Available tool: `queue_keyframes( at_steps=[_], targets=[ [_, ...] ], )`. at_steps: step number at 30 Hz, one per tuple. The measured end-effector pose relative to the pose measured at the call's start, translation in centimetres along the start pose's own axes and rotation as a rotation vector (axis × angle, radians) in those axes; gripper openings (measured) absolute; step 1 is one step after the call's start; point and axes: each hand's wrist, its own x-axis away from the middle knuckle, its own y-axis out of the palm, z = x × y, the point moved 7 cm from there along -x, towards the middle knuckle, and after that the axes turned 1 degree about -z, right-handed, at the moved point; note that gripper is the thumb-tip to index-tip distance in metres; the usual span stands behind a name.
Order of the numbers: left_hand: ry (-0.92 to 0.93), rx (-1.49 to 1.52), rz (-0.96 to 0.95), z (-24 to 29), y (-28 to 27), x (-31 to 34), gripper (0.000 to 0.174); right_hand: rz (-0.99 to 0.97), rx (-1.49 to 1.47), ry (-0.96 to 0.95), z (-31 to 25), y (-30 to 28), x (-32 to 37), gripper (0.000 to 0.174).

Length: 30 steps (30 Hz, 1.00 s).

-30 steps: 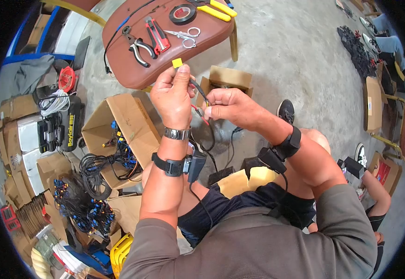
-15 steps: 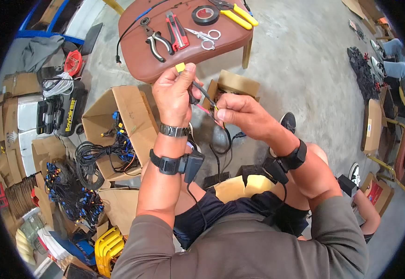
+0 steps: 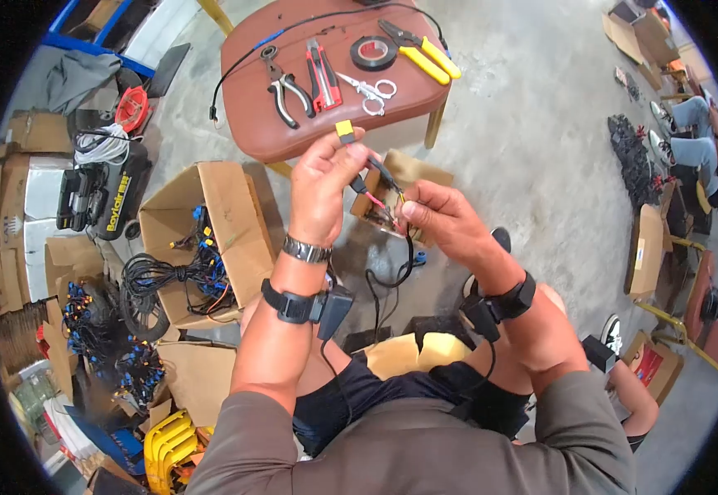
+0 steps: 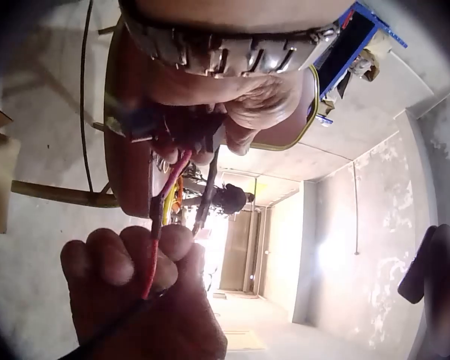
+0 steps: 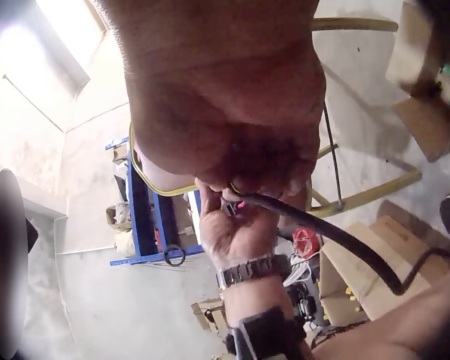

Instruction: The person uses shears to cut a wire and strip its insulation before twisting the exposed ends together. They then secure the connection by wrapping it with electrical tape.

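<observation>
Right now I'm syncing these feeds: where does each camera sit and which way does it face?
Head: on the head, facing down at the left hand pinching a yellow connector and the right hand pinching a red wire; forearms show.
Left wrist: under that wrist, facing past the left hand to the right hand on the red wire.
Right wrist: under that wrist, facing past the right hand to the left hand.
Both wrist views show both hands.

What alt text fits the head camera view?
A person's left hand pinches a small yellow plastic connector while the right hand pinches its thin red and black wires, in front of a brown padded stool bearing hand tools.
</observation>
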Motion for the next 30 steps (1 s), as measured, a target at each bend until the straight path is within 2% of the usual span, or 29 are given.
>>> queue_keyframes(
  at_steps=[2, 3, 6, 7, 10, 11, 15, 20, 22, 23, 26, 27, 30],
  targets=[
    [0.034, -0.030, 0.028, 0.4, 0.9, 0.4, 0.030, 0.050, -0.012, 0.019, -0.4, -0.5, 0.0, 0.014],
    [0.187, -0.150, 0.110, 1.3, 1.1, 0.5, 0.031, 0.082, -0.030, 0.003, -0.5, -0.7, 0.0, 0.014],
    [0.447, -0.646, 0.271, 2.6, -0.9, 1.0, 0.026, 0.141, -0.053, -0.050, -0.7, -1.7, -0.8, 0.015],
    [0.277, -0.521, 0.302, 1.6, -1.8, 1.3, 0.020, 0.160, -0.055, -0.065, -0.8, -2.1, -0.9, 0.015],
    [-0.051, -0.404, 0.081, -0.2, 0.0, 1.8, 0.013, 0.219, 0.012, -0.085, -1.2, -2.5, -1.1, 0.012],
    [0.002, -0.319, 0.057, -0.7, 0.7, 2.1, 0.012, 0.225, 0.073, -0.084, -0.8, -2.6, -1.2, 0.011],
    [0.013, -0.349, 0.028, -2.6, 1.8, 2.8, 0.014, 0.262, 0.294, -0.087, -0.1, -1.4, -2.1, 0.011],
    [0.027, -0.217, 0.157, -3.7, -0.5, 2.4, 0.016, 0.212, 0.451, -0.213, 0.4, -0.3, -3.5, 0.017],
    [-0.001, -0.197, 0.200, -2.3, -1.0, 2.6, 0.015, 0.232, 0.499, -0.216, -1.5, 0.9, -3.5, 0.017],
    [0.112, -0.319, 0.254, -1.4, -1.8, 2.5, 0.014, 0.243, 0.527, -0.218, -2.2, 1.3, -3.6, 0.017],
    [0.103, -0.200, 0.378, 0.2, -4.3, 1.9, 0.015, 0.284, 0.454, -0.240, -1.6, 0.0, -4.2, 0.019],
    [0.138, -0.162, 0.361, 1.2, -4.5, 1.7, 0.015, 0.366, 0.575, -0.306, -3.0, -0.4, -4.2, 0.017],
    [0.113, -0.084, 0.349, 2.1, -5.4, 1.8, 0.012, 0.428, 0.667, -0.215, -3.0, -3.5, -4.9, 0.018]
  ],
)
